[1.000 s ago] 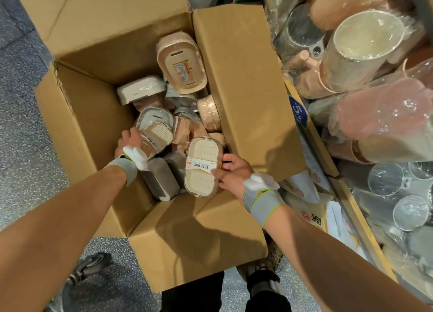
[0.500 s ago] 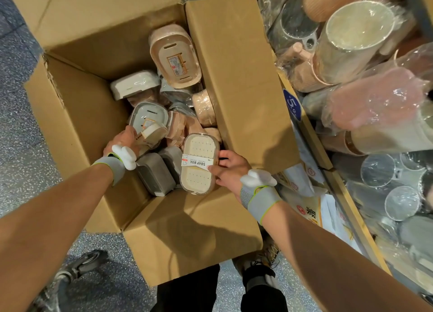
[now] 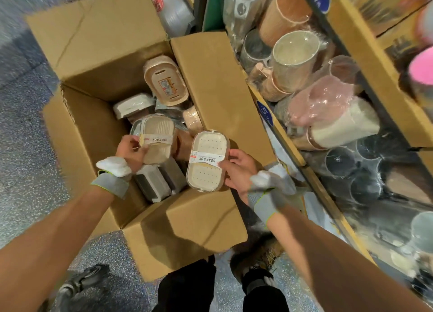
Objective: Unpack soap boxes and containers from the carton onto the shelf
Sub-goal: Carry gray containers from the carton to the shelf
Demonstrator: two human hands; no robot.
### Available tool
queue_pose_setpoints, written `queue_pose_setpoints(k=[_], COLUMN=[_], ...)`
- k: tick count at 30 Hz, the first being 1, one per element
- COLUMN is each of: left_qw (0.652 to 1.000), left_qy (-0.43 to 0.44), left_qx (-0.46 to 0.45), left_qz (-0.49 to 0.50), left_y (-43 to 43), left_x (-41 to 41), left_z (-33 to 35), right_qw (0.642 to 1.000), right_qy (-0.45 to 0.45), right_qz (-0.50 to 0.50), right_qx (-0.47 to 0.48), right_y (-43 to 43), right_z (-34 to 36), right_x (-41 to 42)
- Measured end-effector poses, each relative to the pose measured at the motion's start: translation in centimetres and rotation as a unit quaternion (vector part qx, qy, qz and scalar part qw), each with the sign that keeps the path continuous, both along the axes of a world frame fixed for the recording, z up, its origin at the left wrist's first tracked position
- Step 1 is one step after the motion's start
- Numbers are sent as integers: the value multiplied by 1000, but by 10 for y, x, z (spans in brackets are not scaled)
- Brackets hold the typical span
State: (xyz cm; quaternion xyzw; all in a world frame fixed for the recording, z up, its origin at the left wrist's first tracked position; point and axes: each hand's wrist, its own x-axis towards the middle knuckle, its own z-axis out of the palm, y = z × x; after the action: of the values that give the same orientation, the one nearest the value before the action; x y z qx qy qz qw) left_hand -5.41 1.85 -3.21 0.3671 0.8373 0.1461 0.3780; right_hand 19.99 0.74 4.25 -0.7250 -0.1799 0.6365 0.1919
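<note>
I am gripping a ribbed soap box (image 3: 159, 136) in my left hand (image 3: 131, 151), fingers curled round its left end, over the open carton (image 3: 89, 129). My right hand (image 3: 236, 169) is pinching a dotted soap box (image 3: 208, 162) by its right edge, its long axis running six to twelve o'clock. The shelf (image 3: 293, 148) is lying at three o'clock of both hands, so the right hand is sitting nearer and, I judge, should be leading across.

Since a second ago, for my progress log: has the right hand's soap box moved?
Yes: the dotted soap box in the right hand rose within the carton toward its right flap.
</note>
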Motion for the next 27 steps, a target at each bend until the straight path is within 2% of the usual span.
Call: queue_pose_setpoints(k=[5,8,13,23,27], left_qw=[986,971,945,915,909], left_qy=[-136,-210,-319,-391,-400], left_qx=[68,57,20,-61,-77], left_qz=[62,96,72,-77,-83], left_y=[-11,-18,-29,-35,-32], left_x=[47,74,128,236,281], left_z=[50,78,120,189,204], right_qw=[999,997,994,980,974], right_qy=[18,29,34,79,85], right_qz=[-36,-61,-93,-162,-172], right_qx=[33,30,42,89,117], right_y=[-16,-25,-40,-69,-77], right_z=[23,35,67,128,137], right_x=[43,65,115,211,244])
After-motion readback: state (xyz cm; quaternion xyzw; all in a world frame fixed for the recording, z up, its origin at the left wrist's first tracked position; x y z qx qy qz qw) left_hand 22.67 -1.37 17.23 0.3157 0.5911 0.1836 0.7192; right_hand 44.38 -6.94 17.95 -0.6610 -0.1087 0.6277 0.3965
